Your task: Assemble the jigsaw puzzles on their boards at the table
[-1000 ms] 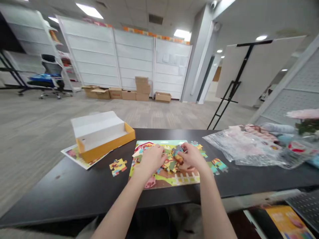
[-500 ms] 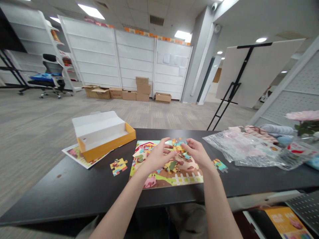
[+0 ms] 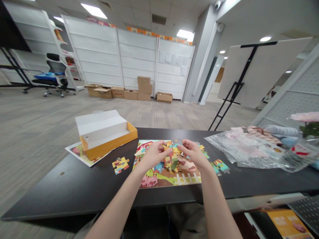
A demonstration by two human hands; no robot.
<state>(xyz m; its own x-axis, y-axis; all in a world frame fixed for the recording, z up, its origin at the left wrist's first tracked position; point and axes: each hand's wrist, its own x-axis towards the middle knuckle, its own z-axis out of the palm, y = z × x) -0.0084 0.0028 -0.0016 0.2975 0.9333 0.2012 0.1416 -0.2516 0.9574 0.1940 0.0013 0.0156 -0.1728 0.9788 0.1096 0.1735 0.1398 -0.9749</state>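
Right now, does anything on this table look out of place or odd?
Yes: a loose jigsaw piece lies on the black table left of the farm puzzle board, apart from the jumbled pieces under the left hand and right hand.

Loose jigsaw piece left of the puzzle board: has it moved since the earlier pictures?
No. The loose jigsaw piece sits in the same place relative to the orange box; only the head view shifted.
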